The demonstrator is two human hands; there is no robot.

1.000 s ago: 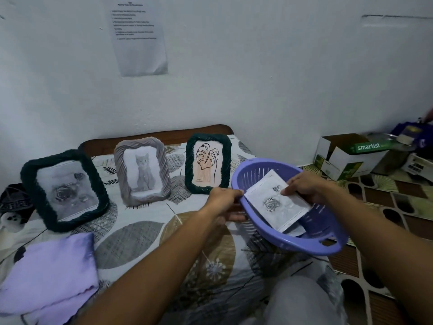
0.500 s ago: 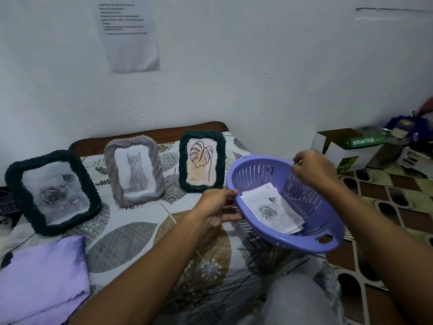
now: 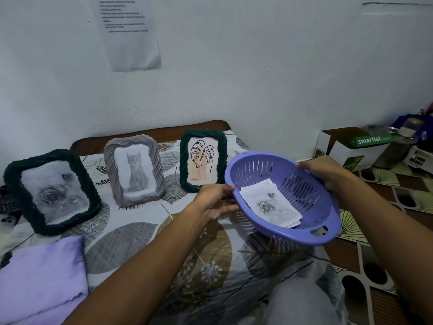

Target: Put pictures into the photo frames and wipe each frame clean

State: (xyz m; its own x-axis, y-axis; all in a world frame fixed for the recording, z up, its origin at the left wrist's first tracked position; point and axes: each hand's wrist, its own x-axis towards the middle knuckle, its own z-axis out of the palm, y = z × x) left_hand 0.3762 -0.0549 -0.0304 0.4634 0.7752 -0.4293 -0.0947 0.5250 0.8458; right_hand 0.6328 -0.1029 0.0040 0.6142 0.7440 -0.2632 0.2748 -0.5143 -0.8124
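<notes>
Three photo frames stand on the patterned tablecloth: a dark green frame (image 3: 50, 192) with a rose picture at the left, a grey frame (image 3: 134, 170) with a cat picture, and a smaller dark green frame (image 3: 202, 160) with a leaf drawing. A purple slotted basket (image 3: 302, 233) is held tilted above the table's right edge, with a small stack of pictures (image 3: 269, 207) lying inside, a rose print on top. My left hand (image 3: 215, 202) grips the basket's near-left rim. My right hand (image 3: 325, 172) grips its far-right rim.
A lilac cloth (image 3: 39, 280) lies at the table's near left corner. An open white cardboard box (image 3: 346, 148) and other clutter sit on the patterned floor at the right. A printed sheet (image 3: 130, 34) hangs on the white wall behind the table.
My right hand has let go of the rose picture, which now lies in the basket, and has taken hold of the basket's far rim. The basket has risen slightly.
</notes>
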